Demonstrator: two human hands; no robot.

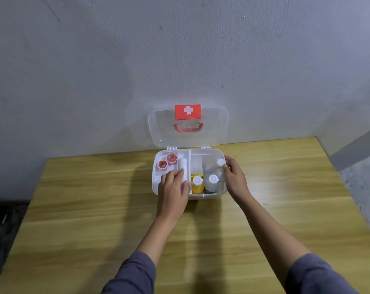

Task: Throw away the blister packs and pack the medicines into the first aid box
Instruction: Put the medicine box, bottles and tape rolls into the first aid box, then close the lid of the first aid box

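Note:
The white first aid box (219, 152) stands open on the wooden table, its clear lid (213, 128) with a red cross label leaning on the wall. Inside, a white tray (185, 153) on the left holds two red tape rolls (166, 161) and a white bandage roll (183, 166). My left hand (173, 185) rests on the tray, fingers on the bandage roll. On the right stand a yellow bottle (197, 185) and a white bottle (212, 183). My right hand (232, 175) pinches a small white bottle (220, 161) at the box's right rim. No blister packs are in view.
The wooden table (95, 198) runs wide around the box, its back edge against a grey-white wall. Dark floor shows at the lower left, and grey floor beyond the table's right edge.

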